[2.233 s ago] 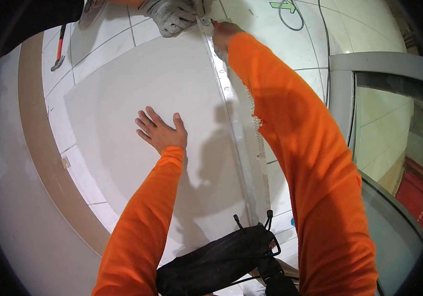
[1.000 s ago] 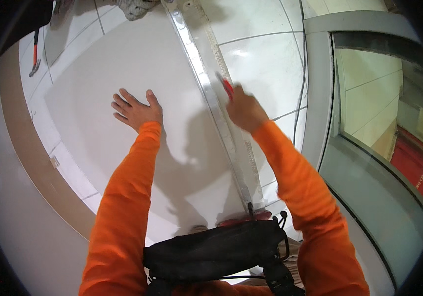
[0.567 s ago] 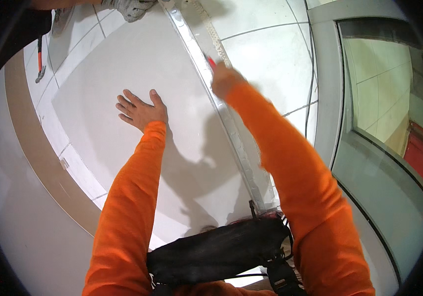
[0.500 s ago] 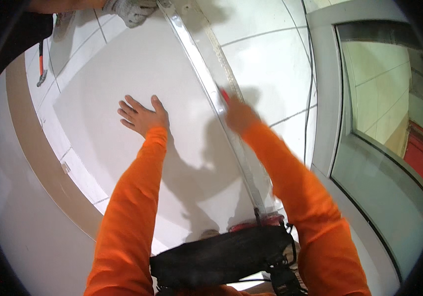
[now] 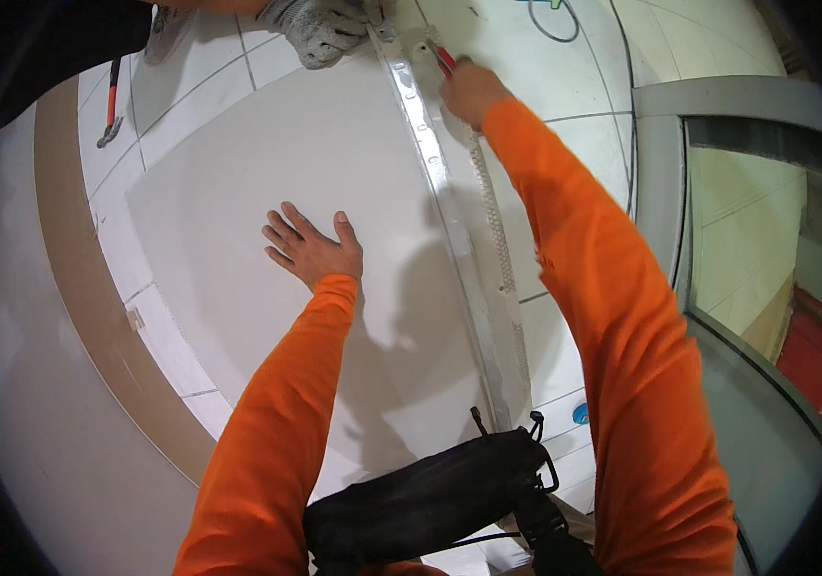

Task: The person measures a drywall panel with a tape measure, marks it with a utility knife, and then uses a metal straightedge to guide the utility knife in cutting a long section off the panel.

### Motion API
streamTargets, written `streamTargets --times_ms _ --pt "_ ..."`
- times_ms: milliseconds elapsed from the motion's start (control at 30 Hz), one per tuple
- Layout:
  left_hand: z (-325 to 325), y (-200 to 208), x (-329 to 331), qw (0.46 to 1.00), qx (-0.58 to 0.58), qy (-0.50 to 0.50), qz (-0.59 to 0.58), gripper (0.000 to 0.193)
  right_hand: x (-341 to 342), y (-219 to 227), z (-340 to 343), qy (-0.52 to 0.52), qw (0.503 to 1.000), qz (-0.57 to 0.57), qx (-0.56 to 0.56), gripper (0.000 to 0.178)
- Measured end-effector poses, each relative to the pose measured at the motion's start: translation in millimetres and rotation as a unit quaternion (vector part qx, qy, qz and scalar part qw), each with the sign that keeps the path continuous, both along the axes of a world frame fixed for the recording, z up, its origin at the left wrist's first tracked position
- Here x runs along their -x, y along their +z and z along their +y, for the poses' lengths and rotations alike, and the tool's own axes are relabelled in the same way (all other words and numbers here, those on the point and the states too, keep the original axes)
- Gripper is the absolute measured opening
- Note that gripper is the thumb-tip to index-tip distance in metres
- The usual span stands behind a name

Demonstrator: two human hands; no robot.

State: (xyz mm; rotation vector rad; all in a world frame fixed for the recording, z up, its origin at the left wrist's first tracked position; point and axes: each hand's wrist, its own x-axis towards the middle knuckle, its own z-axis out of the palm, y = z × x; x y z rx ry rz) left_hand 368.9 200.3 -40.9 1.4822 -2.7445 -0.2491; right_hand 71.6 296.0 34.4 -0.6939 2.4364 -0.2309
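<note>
My left hand (image 5: 320, 252) lies flat with fingers spread on a large pale board (image 5: 238, 163), which looks like plasterboard. Pinched in my right hand (image 5: 473, 91) is a red utility knife (image 5: 443, 60), near the board's far right edge. A long metal profile (image 5: 442, 187) rests lengthwise on the board, between my two hands. To its right runs a narrow strip of board with a ragged edge (image 5: 489, 206). Another person's grey-gloved hand (image 5: 320, 34) is at the far end of the profile. The knife's tip is too small to make out clearly.
A hammer (image 5: 110, 110) with an orange and black handle lies on the white tiles at far left. A brown-edged panel (image 5: 104, 336) borders the left side. On the right stands a grey-framed glass door (image 5: 660, 173) with a cable beside it. A black bag (image 5: 420, 499) hangs before me.
My right hand has moved away from me along the profile with the knife, to near its far end. My left hand stays flat on the board. The view has shifted slightly.
</note>
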Motion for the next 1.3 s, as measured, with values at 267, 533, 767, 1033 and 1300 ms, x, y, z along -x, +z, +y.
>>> streamTargets --times_ms 267,533,767,1033,1300 --pt "-1.2 -1.3 -2.7 1.0 -0.016 -0.004 0.002 0.087 23.9 -6.9 -71.7 -0.04 0.999 -0.009 -0.021 0.032" --pt "-1.0 -5.7 -4.3 1.0 -0.008 -0.006 0.009 0.086 41.4 -37.5 -83.2 -0.154 0.981 -0.08 0.091 0.037" --pt "1.8 -6.4 -5.6 0.999 0.002 -0.01 0.031 0.086 15.0 -31.8 -58.8 0.163 0.981 0.022 -0.099 0.032" --pt "4.4 -4.7 -5.3 1.0 0.006 -0.013 0.023 0.086 -113.8 -9.3 50.1 0.044 0.986 -0.086 -0.134 0.043" --pt "10.4 -4.5 -5.2 0.999 0.042 -0.009 0.024 0.086 -266.1 22.8 186.6 -0.159 0.962 -0.195 -0.107 0.035"
